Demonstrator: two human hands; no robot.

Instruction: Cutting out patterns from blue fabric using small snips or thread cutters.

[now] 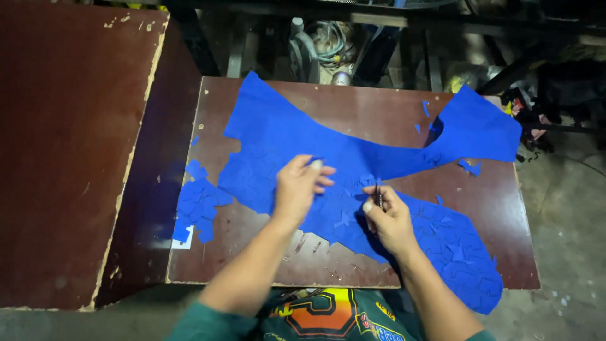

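Two hands on the blue sheet (353, 158): my left hand (300, 189) pinches a cut piece, right hand (388, 218) grips a thin dark tool (378, 194); I'd lift slowly, sheet flat on desk (353, 110).

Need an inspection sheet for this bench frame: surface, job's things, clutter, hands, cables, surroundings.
Surface: small brown table, worn, chipped front edge.
Job's things: large blue sheet spread across the table, cut lines in it, its right end hanging over the front edge.
Clutter: pile of blue pieces at left edge; small blue scraps at right.
Hands: left hand pinches the sheet; right hand has its grip on a thin dark tool.
Cables: coiled hose or cable behind the table.
Surroundings: bigger brown board at left; concrete floor at right.
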